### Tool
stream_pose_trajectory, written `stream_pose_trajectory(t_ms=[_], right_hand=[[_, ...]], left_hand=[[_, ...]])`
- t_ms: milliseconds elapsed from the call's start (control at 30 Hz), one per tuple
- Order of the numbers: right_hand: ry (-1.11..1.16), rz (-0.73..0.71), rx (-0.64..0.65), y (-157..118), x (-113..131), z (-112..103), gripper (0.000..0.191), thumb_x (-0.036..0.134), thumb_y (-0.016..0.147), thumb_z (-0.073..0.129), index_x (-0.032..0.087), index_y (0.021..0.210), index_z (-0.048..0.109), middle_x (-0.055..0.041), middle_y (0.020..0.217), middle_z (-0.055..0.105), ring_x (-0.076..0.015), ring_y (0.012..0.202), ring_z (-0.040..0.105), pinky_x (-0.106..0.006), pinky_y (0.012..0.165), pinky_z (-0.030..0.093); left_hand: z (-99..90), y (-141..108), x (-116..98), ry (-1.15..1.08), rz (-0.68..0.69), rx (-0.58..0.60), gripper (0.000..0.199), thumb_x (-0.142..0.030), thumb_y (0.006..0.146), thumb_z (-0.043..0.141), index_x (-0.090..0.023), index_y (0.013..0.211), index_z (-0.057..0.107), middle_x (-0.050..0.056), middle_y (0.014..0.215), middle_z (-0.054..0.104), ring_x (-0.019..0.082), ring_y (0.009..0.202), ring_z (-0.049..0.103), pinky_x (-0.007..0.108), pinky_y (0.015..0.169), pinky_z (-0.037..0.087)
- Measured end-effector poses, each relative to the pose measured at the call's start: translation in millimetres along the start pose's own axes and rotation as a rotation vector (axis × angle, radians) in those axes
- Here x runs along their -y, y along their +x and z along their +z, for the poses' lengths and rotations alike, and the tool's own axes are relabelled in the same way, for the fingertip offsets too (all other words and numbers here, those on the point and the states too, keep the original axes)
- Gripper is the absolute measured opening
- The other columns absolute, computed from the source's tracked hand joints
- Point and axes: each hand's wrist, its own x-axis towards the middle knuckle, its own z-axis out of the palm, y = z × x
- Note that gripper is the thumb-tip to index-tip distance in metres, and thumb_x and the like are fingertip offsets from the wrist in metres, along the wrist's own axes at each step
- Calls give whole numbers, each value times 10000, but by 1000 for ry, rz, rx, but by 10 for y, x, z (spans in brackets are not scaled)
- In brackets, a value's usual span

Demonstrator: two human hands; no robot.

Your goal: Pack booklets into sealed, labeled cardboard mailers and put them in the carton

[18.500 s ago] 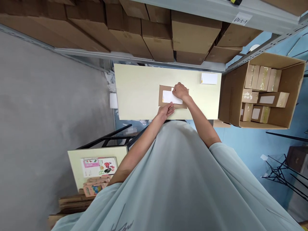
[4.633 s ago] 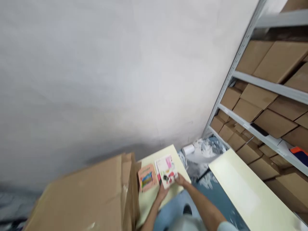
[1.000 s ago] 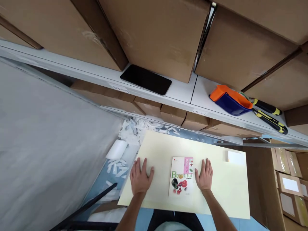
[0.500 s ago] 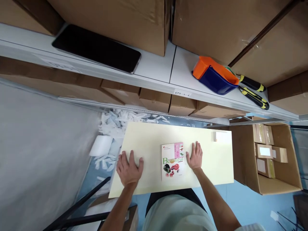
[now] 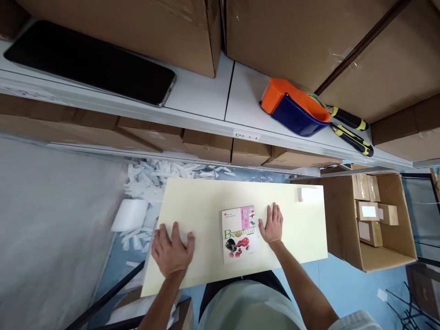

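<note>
A book with a white and pink cover and the word "Beautiful" lies face up on the pale yellow board. To the left of it, my left hand rests flat on the board, fingers spread and holding nothing. Just right of the book, my right hand also lies flat with its fingers out, apart from the cover. Near the board's far right corner sits a small white box.
Above the board runs a grey shelf bearing a black phone, an orange and blue tape dispenser, a yellow-black utility knife and large cartons. An open carton with several small boxes stands right. White scraps lie behind left.
The whole view has shifted a little, so the board, book and hands appear slightly further left. Both hands stay flat on the board, and the book keeps its place between them.
</note>
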Motion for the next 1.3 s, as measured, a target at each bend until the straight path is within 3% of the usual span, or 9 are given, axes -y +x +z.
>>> stream_pose_trajectory(t_ms=[300, 500, 600, 700, 867, 1000, 1100, 1167, 1300], right_hand=[[21, 10, 23, -18, -9, -13, 823, 495, 1098, 453, 154, 1778, 137, -232, 1805, 243, -419, 1659, 224, -607, 1250, 330], [14, -4, 28, -5, -10, -69, 807, 480, 1100, 450, 144, 1773, 159, -235, 1808, 231, -423, 1655, 231, -614, 1246, 334], [13, -5, 22, -5, -10, -83, 807, 486, 1096, 452, 141, 1770, 171, -239, 1805, 233, -424, 1651, 242, -614, 1243, 340], [15, -4, 23, -7, -17, -76, 810, 488, 1087, 460, 126, 1763, 202, -242, 1804, 230, -427, 1653, 229, -618, 1247, 337], [6, -9, 38, 17, -56, -118, 790, 516, 1071, 468, 85, 1718, 328, -267, 1770, 298, -419, 1644, 248, -620, 1248, 350], [-7, -48, 18, 47, -117, -192, 799, 584, 1072, 425, 33, 1650, 417, -299, 1734, 335, -411, 1651, 235, -645, 1245, 356], [6, -37, 96, 77, -175, -181, 817, 608, 1083, 323, 33, 1659, 393, -282, 1783, 216, -403, 1678, 161, -708, 1252, 294], [-2, -32, 159, 96, -215, -140, 874, 641, 1092, 222, -6, 1663, 361, -285, 1803, 103, -401, 1694, 66, -714, 1267, 234], [12, 8, 272, 108, -265, -84, 854, 598, 1129, 103, -19, 1692, 286, -263, 1816, -57, -413, 1704, -112, -748, 1277, 152]], left_hand=[[-2, -17, 3, 48, 30, -2, 717, -473, 1008, 579, -173, 1651, 477, 245, 1737, 383, 475, 1637, 313, 735, 1277, 310], [16, -50, 22, 69, 64, -10, 855, -435, 1000, 600, -393, 1765, 220, 97, 1824, 255, 464, 1650, 290, 718, 1296, 331], [34, -60, 46, 56, 76, -33, 902, -421, 976, 618, -416, 1769, 188, 73, 1825, 259, 484, 1636, 310, 739, 1278, 343], [64, -71, 74, 50, 79, -32, 876, -408, 973, 632, -351, 1764, 260, 111, 1810, 286, 492, 1634, 306, 743, 1268, 339], [95, -92, 72, 55, 101, -20, 700, -399, 1012, 641, -130, 1639, 481, 218, 1763, 334, 505, 1628, 297, 721, 1281, 300], [60, -143, 15, 37, 9, 105, 694, -388, 1049, 628, -2, 1604, 471, 276, 1786, 239, 430, 1689, 126, 687, 1334, 171], [48, -183, -11, 51, -29, 226, 717, -393, 1095, 582, 99, 1587, 408, 305, 1803, 114, 378, 1713, -31, 675, 1328, 89], [74, -208, 21, 109, -13, 238, 656, -407, 1140, 443, 185, 1411, 520, 309, 1795, -62, 400, 1677, -186, 687, 1302, 91], [243, -333, 348, 167, 25, 309, 754, -455, 1126, 210, 138, 1045, 669, 215, 1775, -117, 406, 1642, -186, 635, 1257, 195]])
